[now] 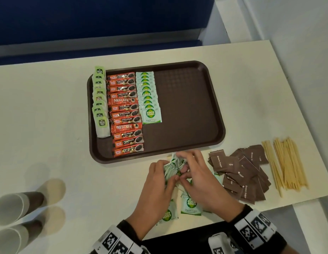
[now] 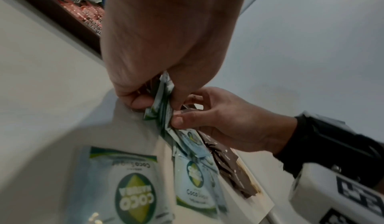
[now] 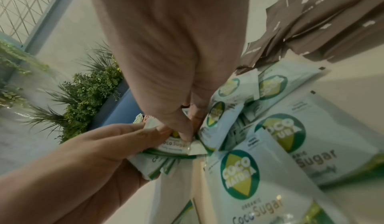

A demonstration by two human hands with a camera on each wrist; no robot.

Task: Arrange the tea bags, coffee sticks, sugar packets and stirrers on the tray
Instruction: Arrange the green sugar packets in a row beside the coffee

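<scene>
A brown tray point(image 1: 187, 107) holds a column of tea bags point(image 1: 100, 101), a column of coffee sticks point(image 1: 125, 114) and a column of white-green coco sugar packets point(image 1: 148, 98). Just in front of the tray, my left hand point(image 1: 159, 173) grips a bunch of coco sugar packets point(image 1: 173, 166) point(image 2: 161, 106) on edge. My right hand point(image 1: 192, 173) pinches the same bunch point(image 3: 176, 145) from the other side. Loose coco sugar packets point(image 1: 190, 204) point(image 3: 241, 175) lie under my wrists. Brown sugar packets point(image 1: 240, 173) and wooden stirrers point(image 1: 286, 165) lie to the right.
Two paper cups point(image 1: 14, 219) lie on their sides at the front left of the white table point(image 1: 49, 107). The tray's right half is bare. The table's edge runs close behind the stirrers at the right. A blue wall stands behind the table.
</scene>
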